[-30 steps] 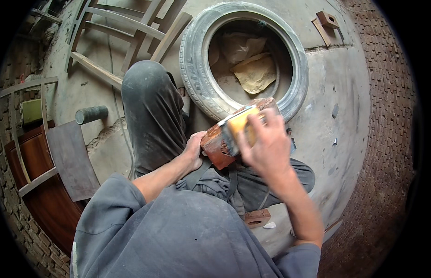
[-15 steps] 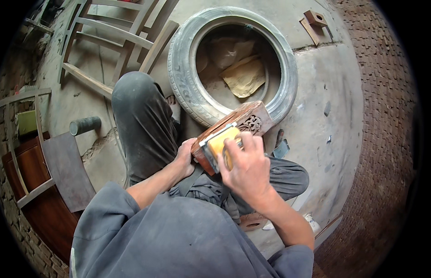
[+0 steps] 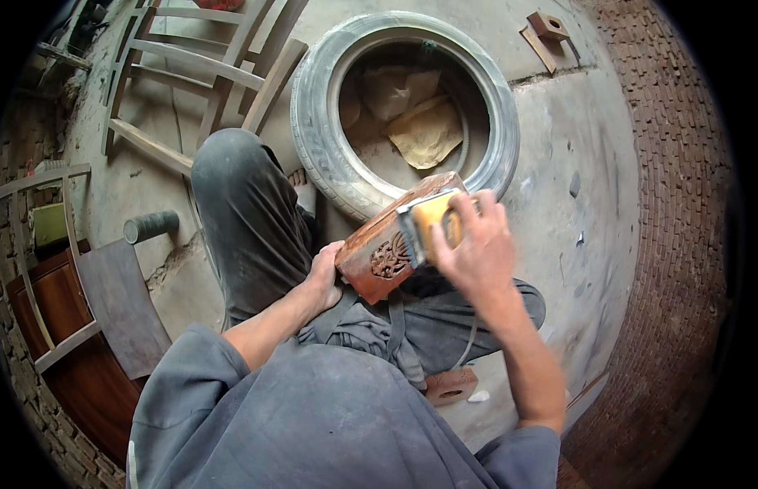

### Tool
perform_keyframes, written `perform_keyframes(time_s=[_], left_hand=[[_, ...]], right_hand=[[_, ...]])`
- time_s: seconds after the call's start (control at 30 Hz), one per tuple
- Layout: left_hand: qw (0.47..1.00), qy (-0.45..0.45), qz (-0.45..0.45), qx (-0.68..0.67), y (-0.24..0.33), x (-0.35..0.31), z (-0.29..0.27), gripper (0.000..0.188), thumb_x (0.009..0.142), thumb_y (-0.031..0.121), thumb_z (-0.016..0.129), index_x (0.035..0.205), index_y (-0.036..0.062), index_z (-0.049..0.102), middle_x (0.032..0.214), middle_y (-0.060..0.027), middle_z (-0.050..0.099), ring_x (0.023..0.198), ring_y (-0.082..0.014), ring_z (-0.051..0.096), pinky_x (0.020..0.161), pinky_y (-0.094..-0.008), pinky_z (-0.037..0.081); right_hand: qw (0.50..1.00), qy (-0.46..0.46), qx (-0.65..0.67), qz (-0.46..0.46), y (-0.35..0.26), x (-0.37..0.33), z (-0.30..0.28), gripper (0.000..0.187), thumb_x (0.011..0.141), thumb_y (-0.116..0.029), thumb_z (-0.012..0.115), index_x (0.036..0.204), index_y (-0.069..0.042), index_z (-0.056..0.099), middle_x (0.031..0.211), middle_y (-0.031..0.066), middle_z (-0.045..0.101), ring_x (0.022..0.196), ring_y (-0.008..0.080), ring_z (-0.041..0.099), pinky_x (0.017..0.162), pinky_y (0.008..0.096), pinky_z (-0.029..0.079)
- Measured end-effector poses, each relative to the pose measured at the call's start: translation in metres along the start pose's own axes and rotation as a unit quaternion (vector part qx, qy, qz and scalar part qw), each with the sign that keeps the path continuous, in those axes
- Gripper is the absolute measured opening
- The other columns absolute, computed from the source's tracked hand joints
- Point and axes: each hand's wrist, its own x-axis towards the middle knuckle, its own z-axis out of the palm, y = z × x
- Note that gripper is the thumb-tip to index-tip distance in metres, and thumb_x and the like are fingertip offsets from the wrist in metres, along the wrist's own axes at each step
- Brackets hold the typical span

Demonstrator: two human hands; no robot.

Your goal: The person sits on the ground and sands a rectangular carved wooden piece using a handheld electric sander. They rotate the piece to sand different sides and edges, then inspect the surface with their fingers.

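Through the head view I have the carved wooden block (image 3: 364,262) above my lap, tilted, its far end in front of the near side of the tyre (image 3: 315,130); I can't tell whether they touch. My left grip (image 3: 320,279) is closed around the block's left end, some fingers hidden, and my right grip (image 3: 479,248) is wrapped around the yellow hand tool (image 3: 432,217), which seems to rest against the carved face. I judge the block stiff and fairly weighty for its bulk, perhaps slick if dusty. The cut-out carving (image 3: 389,256) looks like its fragile part, so I'd take hold at the plain ends or long edges, never through the pattern. The tool looks rigid and best held around its rounded body.
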Motion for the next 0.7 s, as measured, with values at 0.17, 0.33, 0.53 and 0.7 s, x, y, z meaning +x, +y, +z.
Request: perform_keyframes(time_s=[0.17,0.33,0.53,0.7], left_hand=[[1.0,-0.013,0.007,0.008,0.005,-0.019,0.013,0.033,0.105,0.03,0.049,0.113,0.008,0.073,0.115,-0.0104,0.076,0.11,-0.0254,0.069,0.103,-0.0478,0.054],[1.0,-0.004,0.02,-0.014,0.002,-0.014,0.009,0.033,0.105,0.03,0.051,0.114,0.007,0.072,0.116,-0.0109,0.076,0.111,-0.0267,0.069,0.104,-0.048,0.054],[1.0,-0.006,0.017,0.009,0.002,-0.01,0.01,0.031,0.104,0.03,0.051,0.112,0.0076,0.072,0.116,-0.0094,0.074,0.111,-0.0254,0.067,0.104,-0.0455,0.054],[1.0,-0.011,0.007,-0.01,0.001,-0.004,0.003,0.029,0.103,0.029,0.053,0.11,0.0085,0.072,0.115,-0.0086,0.074,0.11,-0.0252,0.067,0.104,-0.0449,0.054]], right_hand=[[0.996,-0.042,0.069,-0.047,-0.065,-0.046,0.0,0.033,0.085,-0.021,0.083,0.112,-0.01,0.067,0.115,0.0135,0.059,0.101,0.0338,0.061,0.068,0.0433,0.06],[0.997,-0.025,0.054,-0.044,-0.049,-0.041,0.0,0.033,0.085,-0.021,0.083,0.113,-0.01,0.069,0.115,0.014,0.059,0.103,0.0341,0.061,0.07,0.0446,0.06],[1.0,0.024,0.009,0.012,0.037,0.0,-0.002,0.033,0.088,-0.023,0.079,0.115,-0.009,0.065,0.11,0.0154,0.057,0.102,0.0379,0.062,0.081,0.0513,0.057],[0.999,0.026,0.005,0.021,0.024,-0.008,0.002,0.032,0.087,-0.023,0.08,0.114,-0.011,0.065,0.111,0.0145,0.057,0.102,0.0367,0.062,0.078,0.0495,0.06]])
